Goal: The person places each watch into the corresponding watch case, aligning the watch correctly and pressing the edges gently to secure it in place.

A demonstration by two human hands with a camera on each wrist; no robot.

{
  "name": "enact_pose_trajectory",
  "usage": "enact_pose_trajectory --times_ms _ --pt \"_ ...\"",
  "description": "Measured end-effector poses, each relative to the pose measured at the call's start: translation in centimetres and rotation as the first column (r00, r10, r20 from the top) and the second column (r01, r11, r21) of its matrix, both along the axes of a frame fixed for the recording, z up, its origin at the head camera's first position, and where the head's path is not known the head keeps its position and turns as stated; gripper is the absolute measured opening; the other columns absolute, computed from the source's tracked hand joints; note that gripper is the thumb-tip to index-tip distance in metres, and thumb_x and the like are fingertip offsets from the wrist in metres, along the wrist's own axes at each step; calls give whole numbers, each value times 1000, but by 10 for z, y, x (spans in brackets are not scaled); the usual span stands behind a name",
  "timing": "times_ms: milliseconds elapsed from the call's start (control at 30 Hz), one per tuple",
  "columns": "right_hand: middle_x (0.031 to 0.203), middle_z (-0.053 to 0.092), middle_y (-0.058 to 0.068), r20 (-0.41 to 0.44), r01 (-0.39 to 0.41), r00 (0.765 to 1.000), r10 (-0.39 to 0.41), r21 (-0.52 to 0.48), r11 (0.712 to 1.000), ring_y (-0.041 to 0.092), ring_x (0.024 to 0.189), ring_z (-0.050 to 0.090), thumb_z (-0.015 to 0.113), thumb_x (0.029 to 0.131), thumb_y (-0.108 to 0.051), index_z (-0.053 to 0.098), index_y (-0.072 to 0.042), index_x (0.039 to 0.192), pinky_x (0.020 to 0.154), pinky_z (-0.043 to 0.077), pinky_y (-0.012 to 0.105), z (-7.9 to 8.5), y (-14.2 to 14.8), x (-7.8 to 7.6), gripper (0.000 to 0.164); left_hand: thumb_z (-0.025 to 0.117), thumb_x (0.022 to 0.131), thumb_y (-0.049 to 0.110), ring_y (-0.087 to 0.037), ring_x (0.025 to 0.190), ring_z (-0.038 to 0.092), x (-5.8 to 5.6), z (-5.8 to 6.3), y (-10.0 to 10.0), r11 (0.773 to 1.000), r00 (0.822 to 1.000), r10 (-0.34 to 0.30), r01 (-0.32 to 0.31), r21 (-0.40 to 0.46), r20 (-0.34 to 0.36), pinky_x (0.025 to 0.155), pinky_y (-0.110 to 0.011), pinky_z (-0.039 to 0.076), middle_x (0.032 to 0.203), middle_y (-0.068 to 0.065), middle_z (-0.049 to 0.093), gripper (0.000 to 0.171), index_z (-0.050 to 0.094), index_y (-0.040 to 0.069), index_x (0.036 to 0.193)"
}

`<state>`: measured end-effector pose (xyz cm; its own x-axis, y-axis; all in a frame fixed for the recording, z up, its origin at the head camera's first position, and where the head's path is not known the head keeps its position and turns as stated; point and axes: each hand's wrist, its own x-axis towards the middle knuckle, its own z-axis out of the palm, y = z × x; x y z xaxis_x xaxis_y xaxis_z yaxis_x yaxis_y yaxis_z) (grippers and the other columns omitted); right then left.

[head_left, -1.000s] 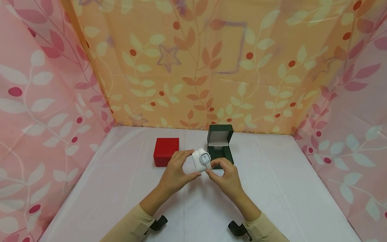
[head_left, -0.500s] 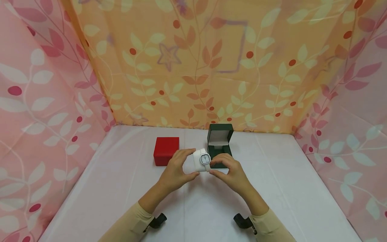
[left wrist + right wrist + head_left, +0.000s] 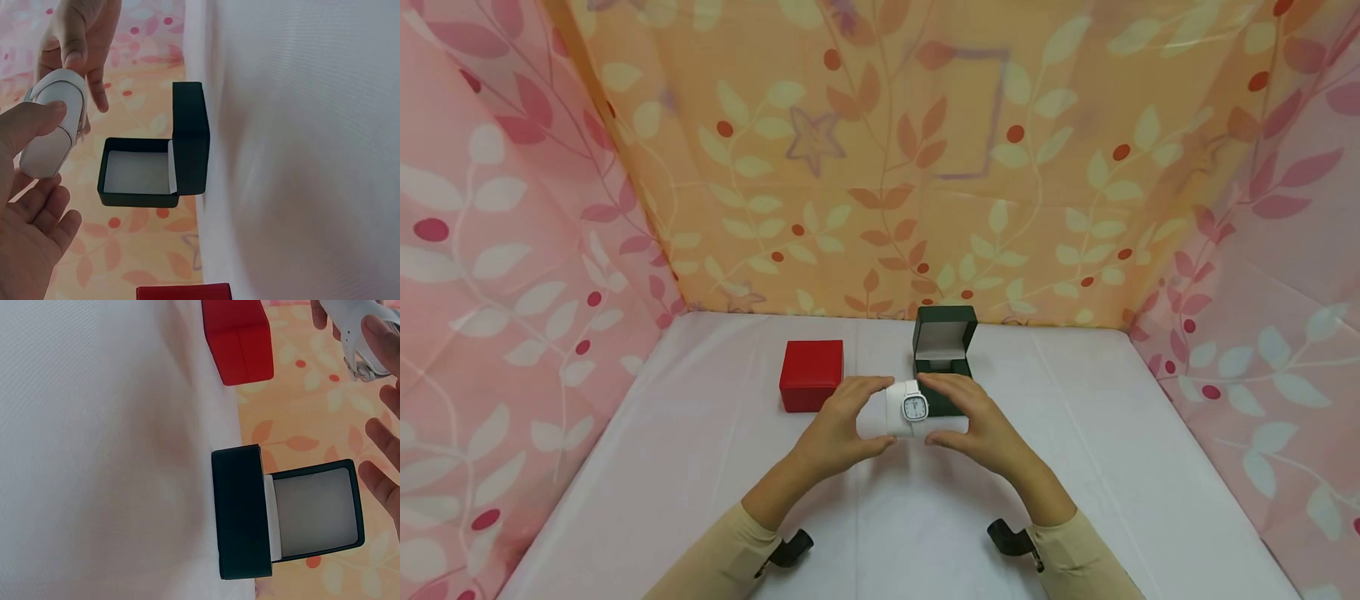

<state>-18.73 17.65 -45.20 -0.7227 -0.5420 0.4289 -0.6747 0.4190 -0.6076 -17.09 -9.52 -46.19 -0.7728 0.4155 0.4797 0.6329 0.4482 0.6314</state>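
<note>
A white wristwatch [image 3: 915, 407] with a pale square dial is strapped around a white watch cushion [image 3: 895, 410], held above the table. My left hand [image 3: 841, 427] grips the cushion's left end between thumb and fingers. From the other side, my right hand [image 3: 988, 427] holds the wristwatch end, thumb below and fingers above. In the left wrist view the right thumb touches the strap edge, while the cushion [image 3: 47, 150] shows its end under the left thumb. The buckle [image 3: 361, 372] of the strap appears in the right wrist view; the right index finger is mostly hidden there.
Behind the hands stands an open dark green box [image 3: 946, 315] with its lid raised and a pale lid lining. A closed red box [image 3: 812, 365] sits to its left. White cloth [image 3: 737, 500] covers the table, and patterned curtains [image 3: 880, 167] enclose it.
The right hand has spread from the strap's lower end to span the watch side. The watch and cushion have turned more level and shifted slightly right and nearer.
</note>
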Motion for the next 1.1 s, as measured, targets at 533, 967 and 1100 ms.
enact_pose_trajectory --times_ms 533,967,1100 --pt "150 54 -2 -14 -24 1000 24 -17 1000 23 140 46 91 75 -21 51 -20 151 112 42 54 -2 -4 3 86 94 75 18 -15 130 51 2 5 -2 1000 1000 -8 8 -27 7 97 -42 58 141 6 57 83 52 22 147" --pt "148 51 0 -7 -23 1000 22 -37 999 21 140 43 92 75 -26 52 -15 150 116 37 30 -6 -3 3 86 94 74 23 -10 131 49 3 6 -1 999 1000 5 -5 -40 22 98 -35 57 141 10 57 85 52 25 148" --pt "147 50 0 -11 -18 1000 17 -47 999 21 139 43 91 75 -28 52 -16 149 116 36 27 -6 -4 3 85 94 74 23 -10 131 50 3 5 -1 999 1000 12 -11 -38 22 98 -35 57 141 10 57 85 52 25 148"
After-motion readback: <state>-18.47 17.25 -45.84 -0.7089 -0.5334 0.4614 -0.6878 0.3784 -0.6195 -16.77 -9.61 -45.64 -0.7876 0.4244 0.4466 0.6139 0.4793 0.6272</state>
